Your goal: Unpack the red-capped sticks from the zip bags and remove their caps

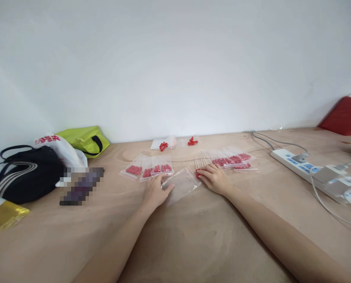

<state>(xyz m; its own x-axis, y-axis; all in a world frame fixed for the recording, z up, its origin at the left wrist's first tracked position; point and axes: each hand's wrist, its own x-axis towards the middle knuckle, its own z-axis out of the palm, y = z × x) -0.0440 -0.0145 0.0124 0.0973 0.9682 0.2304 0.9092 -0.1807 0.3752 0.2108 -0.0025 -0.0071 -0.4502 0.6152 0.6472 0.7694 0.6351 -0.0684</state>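
Note:
A clear zip bag (181, 184) lies flat on the table between my hands. My left hand (157, 192) rests at its left edge, thumb apart from the fingers. My right hand (215, 179) bends its fingers over several thin pale sticks with red ends (198, 172), just right of the bag's zip strip. Bagged red-ended sticks (162, 168) lie beyond my left hand. More filled bags (231, 160) overlap in a row past my right hand. Two small heaps of loose red pieces (163, 146) sit farther back, the left one on white bags.
At the left are a black bag (30, 173), a white plastic bag (71, 151), a lime-green pouch (84, 137), a pixelated dark object (82, 188) and a gold packet (8, 214). A power strip (299, 169) with cables and a red bag (346, 116) stand right. The wall bounds the back.

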